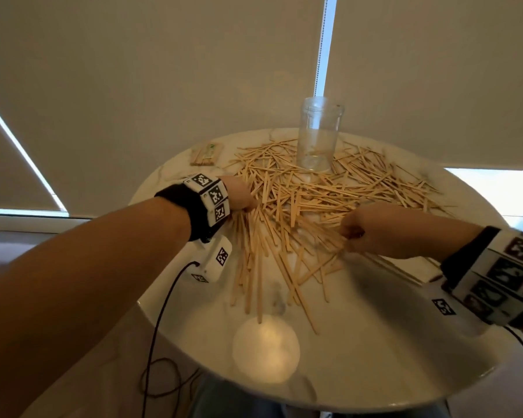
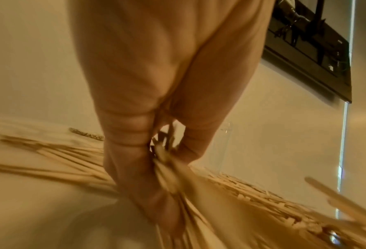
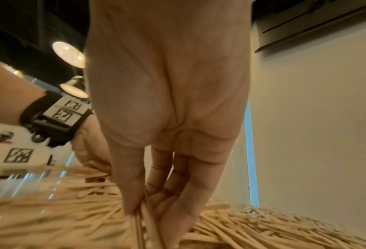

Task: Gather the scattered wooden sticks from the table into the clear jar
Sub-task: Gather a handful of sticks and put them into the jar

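Tabletop (image 1: 360,342), round, white marble, carries a wide heap of thin pale wooden sticks (image 1: 308,191) spread from its centre toward 12 o'clock. Tall clear glass jar (image 1: 319,134) stands upright at 12 o'clock, sticks lying around its base. Left hand (image 1: 239,193) at 9 o'clock has its grip curled round a bunch of sticks. Right hand (image 1: 387,229) at 3 o'clock pinches a few sticks between thumb and fingers (image 3: 177,210).

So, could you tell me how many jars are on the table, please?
1: the jar stands upright at the table's far side, with sticks scattered around its base. No other jar shows.
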Demonstrator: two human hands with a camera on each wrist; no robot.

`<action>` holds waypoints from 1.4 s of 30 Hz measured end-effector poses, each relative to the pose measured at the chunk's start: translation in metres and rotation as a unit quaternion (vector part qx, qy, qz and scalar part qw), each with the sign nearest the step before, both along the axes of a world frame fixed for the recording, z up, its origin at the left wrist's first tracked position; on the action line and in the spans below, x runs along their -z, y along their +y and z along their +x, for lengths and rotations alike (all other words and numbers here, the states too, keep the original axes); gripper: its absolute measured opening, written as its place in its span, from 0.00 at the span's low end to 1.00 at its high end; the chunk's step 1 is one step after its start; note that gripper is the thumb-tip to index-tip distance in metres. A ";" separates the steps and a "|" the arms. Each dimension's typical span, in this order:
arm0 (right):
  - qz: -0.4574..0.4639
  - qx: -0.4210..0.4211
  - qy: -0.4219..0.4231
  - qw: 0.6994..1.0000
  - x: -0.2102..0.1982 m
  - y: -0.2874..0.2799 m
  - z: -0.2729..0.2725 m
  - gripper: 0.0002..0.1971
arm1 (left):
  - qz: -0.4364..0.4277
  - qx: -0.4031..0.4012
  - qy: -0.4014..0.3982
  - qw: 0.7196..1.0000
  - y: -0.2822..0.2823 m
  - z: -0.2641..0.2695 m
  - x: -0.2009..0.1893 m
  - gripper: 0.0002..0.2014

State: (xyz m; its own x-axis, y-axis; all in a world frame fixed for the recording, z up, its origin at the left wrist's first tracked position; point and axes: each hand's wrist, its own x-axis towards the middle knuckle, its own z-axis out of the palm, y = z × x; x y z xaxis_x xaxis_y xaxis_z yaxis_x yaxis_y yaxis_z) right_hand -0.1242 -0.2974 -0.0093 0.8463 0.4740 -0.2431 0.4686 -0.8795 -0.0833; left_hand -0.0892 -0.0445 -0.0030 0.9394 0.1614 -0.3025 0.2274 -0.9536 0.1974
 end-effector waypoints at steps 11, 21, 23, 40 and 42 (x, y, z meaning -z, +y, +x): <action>0.193 0.104 -0.002 0.976 -0.036 0.002 0.024 0.03 | -0.220 0.008 -0.067 0.973 0.024 0.030 -0.014 0.15; 0.426 0.162 -0.011 0.890 -0.049 0.018 0.045 0.05 | -0.618 -0.074 -0.160 0.766 -0.035 0.058 -0.045 0.04; 0.458 0.168 -0.011 0.873 -0.049 0.021 0.051 0.06 | -0.648 -0.057 -0.146 0.745 -0.043 0.065 -0.053 0.05; 0.467 0.172 -0.060 0.865 -0.037 0.046 0.109 0.10 | -0.666 0.020 -0.149 0.730 -0.079 0.082 -0.008 0.27; 0.432 0.168 -0.092 0.882 -0.035 0.047 0.114 0.10 | -0.629 0.056 -0.152 0.760 -0.079 0.087 -0.004 0.31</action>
